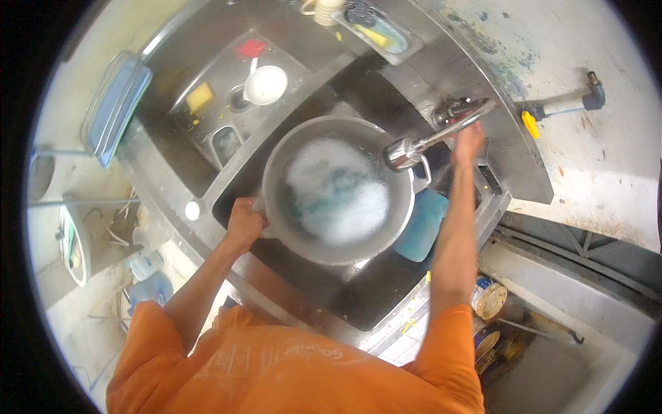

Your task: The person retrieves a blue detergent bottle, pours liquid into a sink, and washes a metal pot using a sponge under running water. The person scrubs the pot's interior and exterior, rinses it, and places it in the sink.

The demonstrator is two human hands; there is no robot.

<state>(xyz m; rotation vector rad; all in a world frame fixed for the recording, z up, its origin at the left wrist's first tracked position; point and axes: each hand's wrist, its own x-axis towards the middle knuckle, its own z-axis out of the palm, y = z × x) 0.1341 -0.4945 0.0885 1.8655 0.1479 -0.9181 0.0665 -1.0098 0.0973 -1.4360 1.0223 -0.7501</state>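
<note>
A large grey metal pot [274, 155] sits in the right basin of a steel double sink, with white suds over bluish water [339, 191] inside. My left hand [245, 225] grips the pot's handle on the near left side. Over the pot's right rim hangs the chrome spray head [401, 155] of a flexible-hose faucet [455, 124]. My right hand [468, 142] is at the faucet's base, its fingers partly hidden behind the hose. The pot's other handle [425, 173] sticks out below the spray head. Beside it lies a blue-green plastic container [421, 225].
In the left basin [176, 139] are a white ladle-like utensil [266, 85], a yellow sponge [199, 97], a red scrap [252, 48] and a small metal container [226, 145]. A steel tray [408, 52] holds scrubbers at the back. A yellow-handled valve [530, 124] juts from the right wall.
</note>
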